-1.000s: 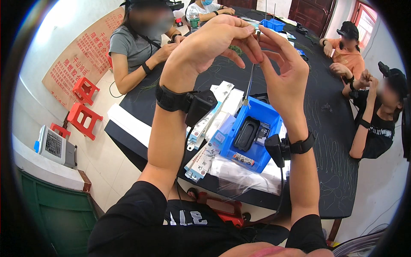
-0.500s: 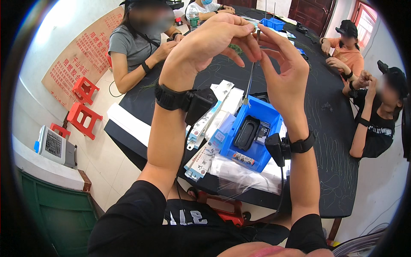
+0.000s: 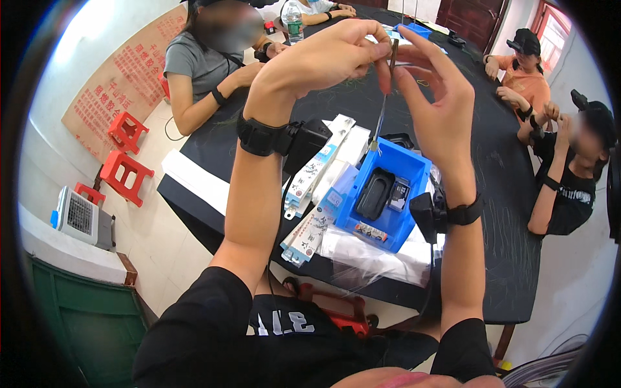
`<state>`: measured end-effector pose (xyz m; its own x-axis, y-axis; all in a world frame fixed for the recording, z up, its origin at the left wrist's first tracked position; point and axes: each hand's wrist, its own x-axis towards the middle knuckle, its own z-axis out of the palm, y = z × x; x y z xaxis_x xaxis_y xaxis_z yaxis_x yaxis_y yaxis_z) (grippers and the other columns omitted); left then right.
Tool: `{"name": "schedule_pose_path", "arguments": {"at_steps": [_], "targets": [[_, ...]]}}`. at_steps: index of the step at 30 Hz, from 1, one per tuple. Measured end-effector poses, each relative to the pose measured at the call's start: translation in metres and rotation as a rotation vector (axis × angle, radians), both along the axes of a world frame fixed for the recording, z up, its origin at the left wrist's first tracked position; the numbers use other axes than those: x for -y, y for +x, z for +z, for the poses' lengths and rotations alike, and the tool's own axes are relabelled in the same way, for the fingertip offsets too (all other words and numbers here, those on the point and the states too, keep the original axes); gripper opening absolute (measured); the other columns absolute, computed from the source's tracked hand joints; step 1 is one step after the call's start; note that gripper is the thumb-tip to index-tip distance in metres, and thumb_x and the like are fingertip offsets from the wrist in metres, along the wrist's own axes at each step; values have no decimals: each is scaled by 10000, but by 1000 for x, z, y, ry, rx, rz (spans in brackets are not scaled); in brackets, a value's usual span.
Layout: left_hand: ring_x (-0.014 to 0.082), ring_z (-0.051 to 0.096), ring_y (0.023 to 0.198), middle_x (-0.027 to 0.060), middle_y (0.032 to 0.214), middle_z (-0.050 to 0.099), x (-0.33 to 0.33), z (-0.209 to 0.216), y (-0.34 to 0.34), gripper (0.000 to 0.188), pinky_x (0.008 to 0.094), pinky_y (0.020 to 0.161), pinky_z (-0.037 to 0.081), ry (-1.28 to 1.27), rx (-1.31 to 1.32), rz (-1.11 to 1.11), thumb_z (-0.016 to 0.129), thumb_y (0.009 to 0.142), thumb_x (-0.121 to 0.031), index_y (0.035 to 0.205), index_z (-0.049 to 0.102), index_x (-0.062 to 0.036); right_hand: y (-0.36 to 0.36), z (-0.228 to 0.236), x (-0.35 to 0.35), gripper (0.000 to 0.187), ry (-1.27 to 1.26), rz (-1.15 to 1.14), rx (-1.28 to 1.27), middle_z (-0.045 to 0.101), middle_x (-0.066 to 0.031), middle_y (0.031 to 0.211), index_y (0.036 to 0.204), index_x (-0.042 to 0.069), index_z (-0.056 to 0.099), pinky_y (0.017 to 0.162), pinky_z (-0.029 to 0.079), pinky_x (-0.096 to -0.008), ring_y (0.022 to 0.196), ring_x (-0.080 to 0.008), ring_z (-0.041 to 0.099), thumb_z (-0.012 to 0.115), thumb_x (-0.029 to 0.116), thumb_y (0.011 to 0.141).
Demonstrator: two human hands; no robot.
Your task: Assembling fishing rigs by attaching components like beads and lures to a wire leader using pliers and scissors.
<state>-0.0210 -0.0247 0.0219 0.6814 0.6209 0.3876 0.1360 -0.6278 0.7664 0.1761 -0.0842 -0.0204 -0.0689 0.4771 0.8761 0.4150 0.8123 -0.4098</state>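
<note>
Both hands are held raised above the tabletop (image 3: 508, 278), close together at the upper end of a slim metal rod (image 3: 384, 107). The left hand (image 3: 333, 57) is bent inward at the wrist, its thumb and forefinger brought together just beside the rod. The right hand (image 3: 443, 97) is arched on the opposite side, thumb and forefinger spread at their tips, the other fingers curled behind. Whether a fine thread is gripped by either hand cannot be told.

The rod is seen standing, slightly tilted, at the far left corner of a blue plastic bin (image 3: 398, 160). In the bin are noted a black oblong tray (image 3: 375, 194), a small dark box (image 3: 399, 193) and a small printed packet (image 3: 370, 231). Printed card sleeves (image 3: 315, 171) are stacked left of the bin; clear plastic bags (image 3: 359, 253) are spread along its near side. A black strap (image 3: 262, 136) with a boxy device (image 3: 307, 143) is worn on the left wrist; the right wrist is similarly fitted.
</note>
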Motion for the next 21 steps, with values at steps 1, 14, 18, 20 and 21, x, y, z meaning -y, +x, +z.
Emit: {"name": "schedule_pose_path", "arguments": {"at_steps": [1, 14, 18, 20, 21], "targets": [[43, 453, 632, 89, 883, 746, -1, -1, 1, 262, 202, 562, 345, 59, -18, -4, 506, 1141, -323, 1146, 596, -78, 3, 6, 4, 437, 76, -55, 39, 762, -140, 1166, 1366, 73, 704, 920, 603, -373, 1017, -223, 755, 696, 20, 932], [71, 528, 657, 54, 853, 727, 12, 8, 2, 234, 221, 577, 409, 158, -185, 119, 486, 1155, -261, 1160, 525, -31, 87, -5, 125, 193, -208, -491, 626, 766, -96, 984, 1133, 22, 741, 843, 558, -316, 895, -194, 739, 735, 57, 944], [75, 509, 603, 66, 804, 729, 14, 9, 7, 227, 220, 549, 399, 112, -202, 46, 493, 1150, -243, 1176, 520, -20, 96, -64, 153, 179, -768, -338, 539, 747, -135, 941, 1066, -32, 720, 788, 553, -331, 875, -229, 736, 755, 12, 896], [70, 492, 584, 61, 771, 720, 16, 9, 8, 219, 220, 536, 389, 145, -225, 35, 479, 1154, -231, 1160, 536, -20, 93, -85, 164, 181, -878, -408, 492, 742, -142, 927, 1040, -37, 731, 771, 560, -328, 855, -240, 730, 772, -5, 866], [68, 489, 582, 59, 769, 719, 16, 9, 10, 217, 220, 535, 389, 151, -244, 28, 476, 1155, -226, 1153, 544, -20, 92, -90, 171, 199, -825, -351, 484, 742, -135, 943, 1047, -22, 743, 791, 563, -336, 864, -244, 723, 783, -7, 852]]}}
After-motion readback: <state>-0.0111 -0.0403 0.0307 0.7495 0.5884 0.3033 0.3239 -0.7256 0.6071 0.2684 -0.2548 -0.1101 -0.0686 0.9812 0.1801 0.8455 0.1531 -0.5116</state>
